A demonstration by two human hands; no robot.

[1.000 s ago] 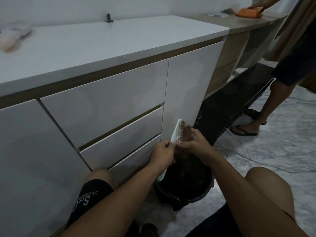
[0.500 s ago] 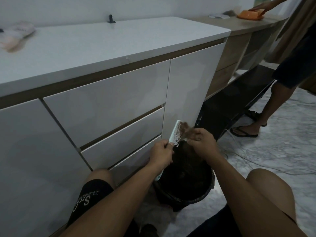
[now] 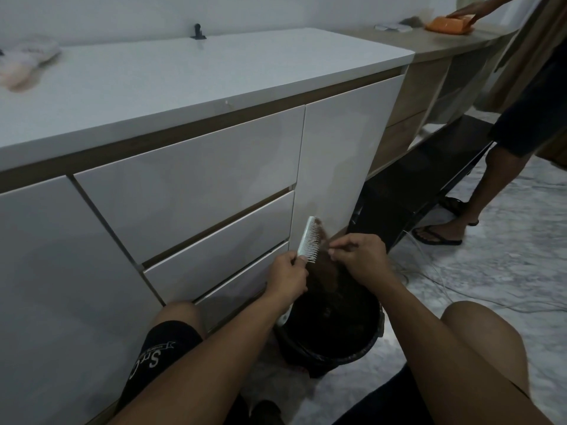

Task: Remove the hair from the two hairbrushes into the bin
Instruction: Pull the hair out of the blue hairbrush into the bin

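A white hairbrush stands tilted above a black bin on the floor, bristles facing right. My left hand grips its handle, whose end pokes out below my wrist. Brown hair clings to the bristles and hangs as a clump toward the bin. My right hand pinches that hair at the bristle tips. A second brush, pale with brownish hair, lies blurred on the white countertop at far left.
White cabinet drawers stand right in front of the bin. My bare knees flank it. Another person's legs in sandals stand at right, their hand on an orange thing. Cables trail over the marble floor.
My right hand has drawn the hair down and away from the bristles, so a longer clump now hangs over the bin. The brush has stayed in my left hand, tilted a little differently.
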